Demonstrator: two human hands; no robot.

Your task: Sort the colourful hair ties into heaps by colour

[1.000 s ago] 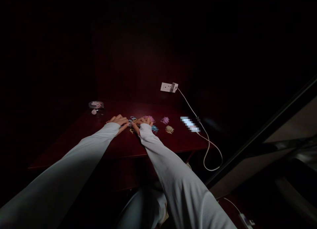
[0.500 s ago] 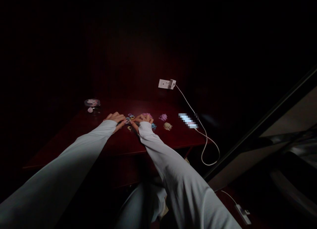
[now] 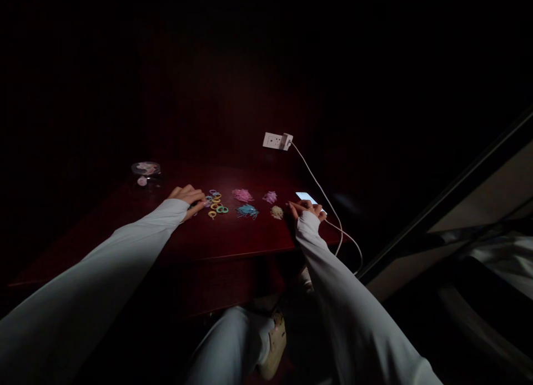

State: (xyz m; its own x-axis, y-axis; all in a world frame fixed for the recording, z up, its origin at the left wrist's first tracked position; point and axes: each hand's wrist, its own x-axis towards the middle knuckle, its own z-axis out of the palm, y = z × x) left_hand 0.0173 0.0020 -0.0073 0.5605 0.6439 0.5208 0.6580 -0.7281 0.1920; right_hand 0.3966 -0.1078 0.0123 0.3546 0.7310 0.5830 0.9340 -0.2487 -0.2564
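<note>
On the dark red table lie several coloured rings, with a pink pile, a blue pile, a purple pile and a cream pile of small strips to their right. My left hand rests at the left edge of the rings, fingers bent; whether it grips a ring is too small to tell. My right hand is over the near side of a lit phone, right of the cream pile, and its fingertips are too dark to read.
A clear round container with pinkish contents stands at the back left. A white cable runs from the wall socket down past the phone's right side. My knee shows below the table edge.
My right hand has moved right, from the rings to the phone, uncovering the pink and blue piles. My left hand has shifted slightly left beside the rings.
</note>
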